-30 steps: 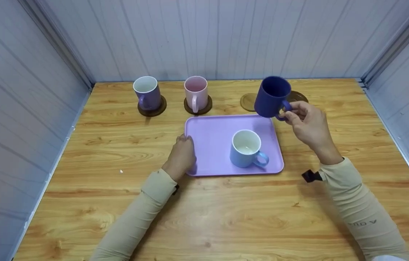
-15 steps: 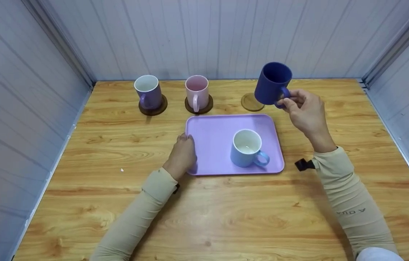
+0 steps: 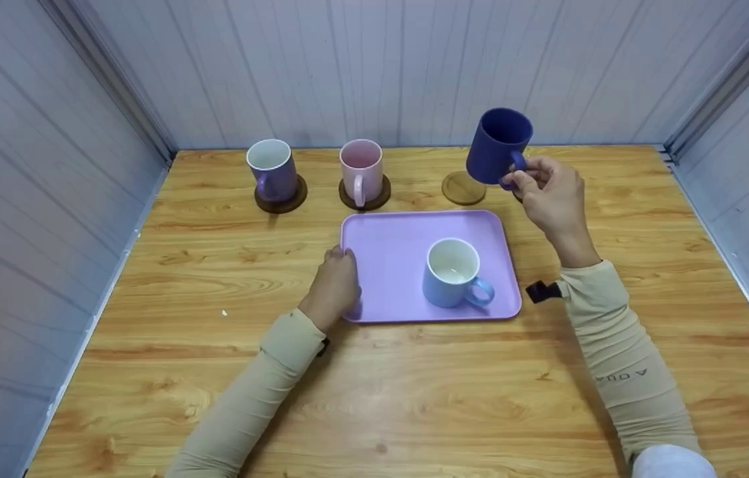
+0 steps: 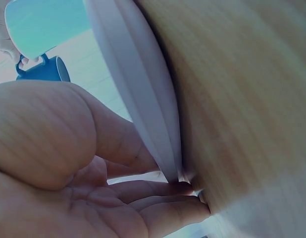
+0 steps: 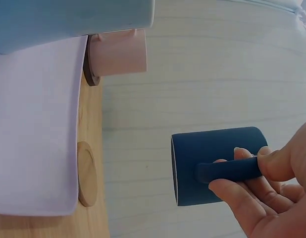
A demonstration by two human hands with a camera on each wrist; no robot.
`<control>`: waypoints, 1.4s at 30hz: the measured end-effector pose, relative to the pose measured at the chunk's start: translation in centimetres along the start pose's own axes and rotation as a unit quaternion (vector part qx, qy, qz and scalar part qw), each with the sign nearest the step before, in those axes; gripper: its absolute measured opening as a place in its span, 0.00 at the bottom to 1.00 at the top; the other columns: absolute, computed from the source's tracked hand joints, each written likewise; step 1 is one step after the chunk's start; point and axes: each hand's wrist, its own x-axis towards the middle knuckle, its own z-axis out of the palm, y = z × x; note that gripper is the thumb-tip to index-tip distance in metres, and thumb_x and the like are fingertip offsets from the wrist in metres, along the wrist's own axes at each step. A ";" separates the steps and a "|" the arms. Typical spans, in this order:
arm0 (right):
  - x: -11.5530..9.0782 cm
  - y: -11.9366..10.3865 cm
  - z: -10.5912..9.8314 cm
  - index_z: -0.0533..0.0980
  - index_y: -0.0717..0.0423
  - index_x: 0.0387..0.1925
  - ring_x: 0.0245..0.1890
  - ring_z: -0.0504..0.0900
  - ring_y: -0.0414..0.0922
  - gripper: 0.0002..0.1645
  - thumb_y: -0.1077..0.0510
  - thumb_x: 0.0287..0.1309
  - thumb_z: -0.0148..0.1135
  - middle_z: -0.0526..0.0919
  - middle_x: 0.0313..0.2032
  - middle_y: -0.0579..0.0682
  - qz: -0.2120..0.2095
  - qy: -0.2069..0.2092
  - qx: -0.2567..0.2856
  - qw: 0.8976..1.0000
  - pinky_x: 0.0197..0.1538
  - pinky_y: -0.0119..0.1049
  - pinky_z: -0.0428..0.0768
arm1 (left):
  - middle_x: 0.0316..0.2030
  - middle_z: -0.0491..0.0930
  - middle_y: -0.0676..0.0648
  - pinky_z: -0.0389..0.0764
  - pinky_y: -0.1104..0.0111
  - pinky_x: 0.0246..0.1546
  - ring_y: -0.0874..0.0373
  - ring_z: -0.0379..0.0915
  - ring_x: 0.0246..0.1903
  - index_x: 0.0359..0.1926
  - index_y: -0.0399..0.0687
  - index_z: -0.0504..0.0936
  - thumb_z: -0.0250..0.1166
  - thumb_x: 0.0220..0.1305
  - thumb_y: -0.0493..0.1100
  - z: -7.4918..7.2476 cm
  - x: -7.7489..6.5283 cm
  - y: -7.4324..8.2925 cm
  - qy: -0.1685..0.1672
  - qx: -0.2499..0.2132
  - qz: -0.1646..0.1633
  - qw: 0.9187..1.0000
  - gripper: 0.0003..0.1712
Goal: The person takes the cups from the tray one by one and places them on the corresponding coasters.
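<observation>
A dark blue mug is held up in the air at the back right by my right hand. The thumb and fingers pinch its handle, and the mug stays nearly upright in the head view. My left hand grips the left edge of a pink-purple tray, which lies on the table. In the left wrist view, fingers curl at the underside of the tray's rim. A light blue mug with a pale inside stands on the tray's right half, handle toward the right.
A purple mug and a pink mug stand on dark round coasters at the back left. A lighter round wooden coaster lies behind the tray, bare. Panelled walls enclose the table at the back and sides.
My right hand has lifted the dark blue mug higher and toward the back wall, shifting slightly left. A dark coaster seen earlier behind that hand is now mostly hidden. The left hand stays put.
</observation>
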 end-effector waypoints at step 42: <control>2.7 5.1 5.8 0.87 0.57 0.47 0.39 0.89 0.45 0.11 0.60 0.67 0.66 0.92 0.37 0.52 -0.011 0.010 -0.089 0.996 0.33 0.25 0.76 | 0.58 0.76 0.25 0.81 0.50 0.58 0.35 0.74 0.57 0.66 0.18 0.70 0.61 0.63 0.28 0.2 0.0 -0.2 0.004 -0.010 -0.003 1.000 0.31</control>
